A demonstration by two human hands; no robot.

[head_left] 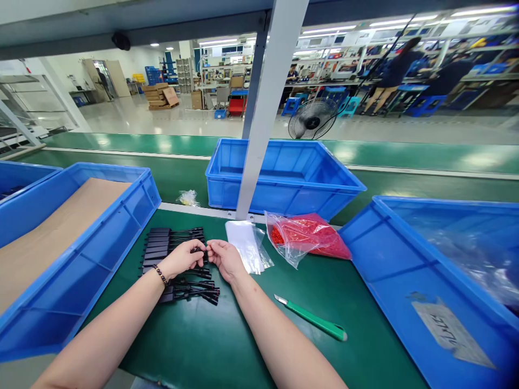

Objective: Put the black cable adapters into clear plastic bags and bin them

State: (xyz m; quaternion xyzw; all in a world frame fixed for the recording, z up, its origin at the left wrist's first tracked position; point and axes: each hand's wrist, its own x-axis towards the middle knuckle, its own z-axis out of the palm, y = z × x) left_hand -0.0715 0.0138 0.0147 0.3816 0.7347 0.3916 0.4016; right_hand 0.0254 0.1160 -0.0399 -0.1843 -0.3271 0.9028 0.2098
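Observation:
Several flat black parts with short black cables (157,249) lie side by side in a row on the green work surface, their cable ends pointing right. Over the right side of this row, my left hand (182,259) has its fingers closed around a black cable end, partly hidden by the fingers. My right hand (227,260) meets it fingertip to fingertip in a pinch; whatever sits between those fingertips is too small to make out. Clear plastic bags (244,246) lie just beyond my right hand. A bag of small red pieces (312,235) rests farther right.
A green-handled craft knife (316,320) lies right of my right forearm, blade toward the bags. Blue bins stand at the left (117,232), the back (284,197) and the right (389,270). A white post (259,119) rises behind the bags. A small clear bag (188,198) sits beyond the parts.

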